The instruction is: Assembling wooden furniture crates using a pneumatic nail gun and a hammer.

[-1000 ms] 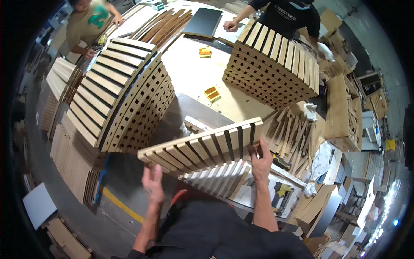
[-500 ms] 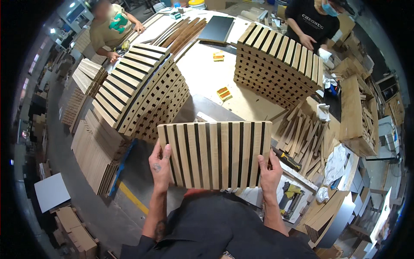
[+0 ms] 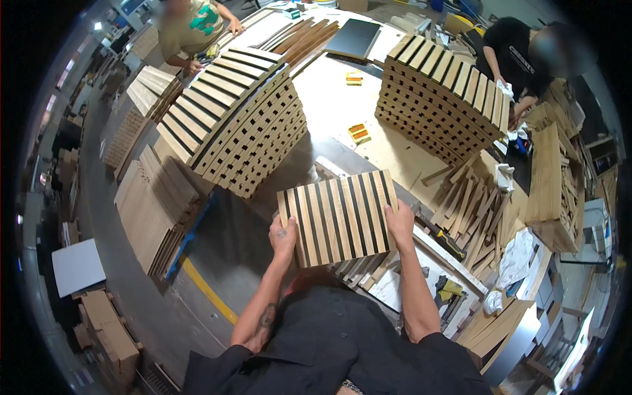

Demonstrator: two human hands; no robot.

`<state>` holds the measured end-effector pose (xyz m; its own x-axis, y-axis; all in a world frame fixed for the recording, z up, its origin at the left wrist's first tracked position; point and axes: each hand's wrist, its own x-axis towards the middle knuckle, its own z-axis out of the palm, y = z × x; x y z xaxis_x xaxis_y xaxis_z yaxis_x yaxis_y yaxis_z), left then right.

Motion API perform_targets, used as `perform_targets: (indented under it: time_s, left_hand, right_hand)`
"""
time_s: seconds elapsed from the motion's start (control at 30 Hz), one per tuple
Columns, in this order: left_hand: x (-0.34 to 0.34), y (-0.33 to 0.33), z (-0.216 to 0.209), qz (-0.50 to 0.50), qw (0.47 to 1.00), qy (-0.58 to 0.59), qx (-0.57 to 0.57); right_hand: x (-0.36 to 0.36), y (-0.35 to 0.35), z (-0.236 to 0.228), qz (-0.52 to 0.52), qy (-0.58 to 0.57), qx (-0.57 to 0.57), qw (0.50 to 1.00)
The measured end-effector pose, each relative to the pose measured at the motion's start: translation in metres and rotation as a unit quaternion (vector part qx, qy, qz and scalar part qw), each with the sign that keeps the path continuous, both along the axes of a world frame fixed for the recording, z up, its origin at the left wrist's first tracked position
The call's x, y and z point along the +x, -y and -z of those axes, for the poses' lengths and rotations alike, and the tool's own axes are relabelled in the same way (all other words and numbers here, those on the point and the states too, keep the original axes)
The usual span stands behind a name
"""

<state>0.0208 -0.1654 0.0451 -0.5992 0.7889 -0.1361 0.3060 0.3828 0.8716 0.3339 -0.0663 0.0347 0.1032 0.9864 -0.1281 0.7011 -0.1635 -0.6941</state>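
Between my hands is a slatted wood panel (image 3: pixel 339 218), with pale wooden slats and black gaps running away from me. It is held in the air in front of my chest and tilts up a little at its right side. My left hand (image 3: pixel 284 238) is closed on its left edge, thumb on top. On the opposite edge my right hand (image 3: pixel 399 224) grips in the same way; the fingers beneath the panel are partly hidden. Beyond the panel stand a tall stack of similar panels (image 3: pixel 243 131) to the left and another stack (image 3: pixel 438 99) to the right on the worktable (image 3: pixel 322 108).
Two small yellow-and-orange boxes (image 3: pixel 359 133) lie between the stacks. Loose wood strips (image 3: pixel 471 207), a nail gun (image 3: pixel 450 289) and a wooden crate (image 3: pixel 550 191) are at the right. Flat boards (image 3: pixel 158 217) lean at the left. Two co-workers (image 3: pixel 520 56) stand across the table.
The panel has moved away from my body and slightly right, and turned a little so its right side is higher. Both hands still hold it. The right co-worker has bent lower.
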Motion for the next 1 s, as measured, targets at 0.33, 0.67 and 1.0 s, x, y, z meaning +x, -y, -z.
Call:
perform_targets:
  time_s: [0.33, 0.67, 1.0]
  left_hand:
    - [0.022, 0.048, -0.001, 0.007, 0.986, 0.017, -0.166]
    - [0.025, 0.073, -0.016, 0.044, 0.973, 0.012, -0.226]
    - [0.023, 0.086, 0.002, 0.004, 0.984, 0.012, -0.175]
  right_hand:
    - [0.033, 0.034, -0.015, 0.006, 0.139, -0.019, 0.990]
    - [0.028, 0.092, -0.019, 0.044, 0.037, -0.081, 0.995]
    - [0.032, 0.096, -0.015, 0.046, 0.084, -0.089, 0.991]
